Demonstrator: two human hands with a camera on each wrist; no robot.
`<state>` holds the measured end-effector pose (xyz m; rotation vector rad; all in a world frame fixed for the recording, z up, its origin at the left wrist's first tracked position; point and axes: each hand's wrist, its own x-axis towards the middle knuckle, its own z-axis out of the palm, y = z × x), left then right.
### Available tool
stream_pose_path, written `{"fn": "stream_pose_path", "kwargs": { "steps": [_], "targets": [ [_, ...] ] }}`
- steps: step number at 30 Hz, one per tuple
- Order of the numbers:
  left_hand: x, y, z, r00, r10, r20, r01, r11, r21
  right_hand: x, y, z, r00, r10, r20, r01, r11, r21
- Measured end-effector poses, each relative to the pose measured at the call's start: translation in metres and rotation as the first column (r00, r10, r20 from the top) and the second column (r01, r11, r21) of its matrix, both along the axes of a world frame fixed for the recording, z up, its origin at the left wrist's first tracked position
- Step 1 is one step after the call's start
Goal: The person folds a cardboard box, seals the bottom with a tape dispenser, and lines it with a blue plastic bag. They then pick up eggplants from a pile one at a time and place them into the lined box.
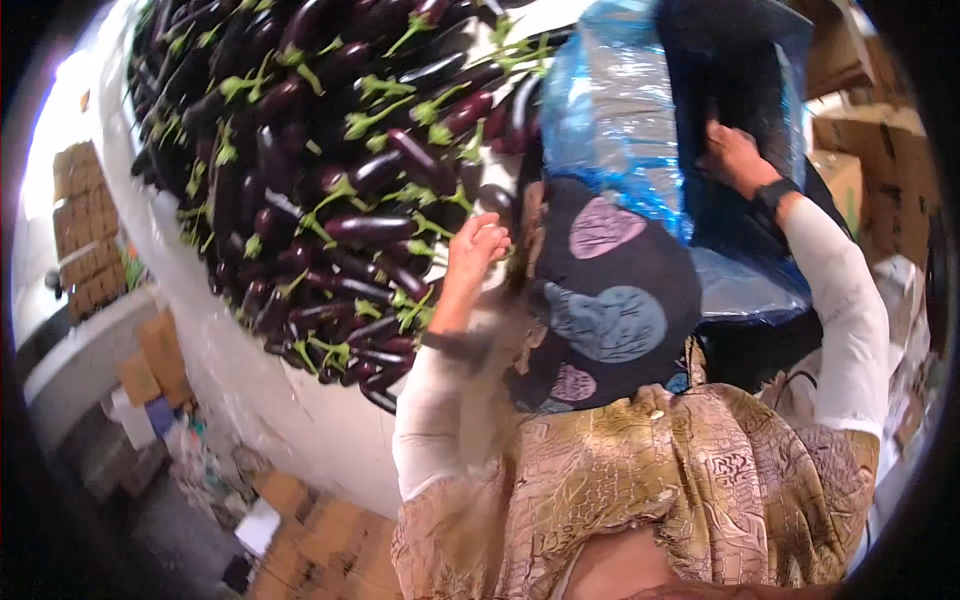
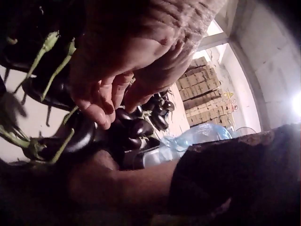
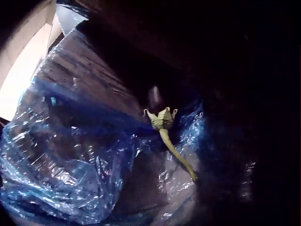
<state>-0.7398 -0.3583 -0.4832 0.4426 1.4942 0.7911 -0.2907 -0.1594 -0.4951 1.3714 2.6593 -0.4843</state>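
Note:
My left hand (image 1: 478, 252) is at the near edge of a large heap of purple eggplants (image 1: 375, 170) with green stems. Its fingers (image 2: 101, 106) curl loosely downward over several glossy eggplants (image 2: 70, 141), with nothing seen between them. A dark eggplant (image 1: 497, 199) lies just beyond this hand. My right hand (image 1: 738, 160) reaches into a dark box lined with a blue plastic bag (image 1: 620, 90). Deep shadow hides its fingertips, so whether it grips anything I cannot tell. In the right wrist view, an eggplant's green cap (image 3: 162, 118) and curved stem stand out against the blue plastic, its body lost in darkness.
Patterned dark fabric (image 1: 610, 310) lies between the heap and the box. Clear plastic sheeting (image 1: 200, 320) edges the pale surface under the heap. Cardboard boxes (image 1: 880, 160) stand at the right, and more stacked cartons (image 1: 85, 220) rise at the far left.

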Motion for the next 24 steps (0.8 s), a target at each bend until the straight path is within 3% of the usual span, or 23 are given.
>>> {"fn": "stream_pose_path", "kwargs": {
  "steps": [1,2,4,7,10,12,13,14,16,18,24],
  "targets": [
    [-0.01,-0.007,-0.008,0.999,0.026,-0.041,-0.025,0.999,0.028,-0.014,0.0,0.016,0.98,0.073,0.184,-0.103,0.982,0.161],
    [-0.018,-0.011,-0.006,0.994,0.048,-0.094,-0.047,0.999,0.016,-0.021,0.007,0.017,0.939,-0.012,0.345,-0.02,0.996,0.089],
    [-0.035,-0.018,-0.012,0.983,0.126,-0.136,-0.123,0.992,0.034,-0.03,0.006,0.022,0.86,0.041,0.509,-0.09,0.993,0.071],
    [-0.054,-0.022,-0.018,0.935,0.269,-0.233,-0.258,0.963,0.074,-0.038,0.006,0.037,0.861,0.098,0.5,-0.078,0.995,-0.062],
    [-0.077,-0.044,-0.032,0.854,0.361,-0.374,-0.316,0.932,0.177,-0.037,0.005,0.049,0.905,0.03,0.424,0.04,0.987,-0.156],
    [-0.096,-0.055,-0.045,0.688,0.38,-0.619,-0.304,0.925,0.229,-0.034,0.008,0.056,0.916,0.049,0.398,0.041,0.976,-0.215],
    [-0.105,-0.06,-0.041,0.471,0.252,-0.845,-0.113,0.968,0.226,-0.036,0.009,0.061,0.905,0.042,0.424,0.072,0.966,-0.25],
    [-0.096,-0.048,-0.006,0.341,0.175,-0.923,-0.06,0.985,0.165,-0.037,0.01,0.066,0.891,0.034,0.452,0.106,0.954,-0.281],
    [-0.105,-0.047,0.001,0.044,0.152,-0.987,0.276,0.948,0.158,-0.039,0.008,0.072,0.88,0.058,0.472,0.1,0.948,-0.303],
    [-0.108,-0.04,-0.002,0.063,0.173,-0.983,0.265,0.947,0.184,-0.033,0.005,0.073,0.895,0.115,0.431,0.007,0.962,-0.271],
    [-0.116,-0.052,-0.013,0.145,0.274,-0.951,0.125,0.948,0.292,-0.039,-0.012,0.095,0.876,0.135,0.463,0.006,0.957,-0.29]
  ]
}}
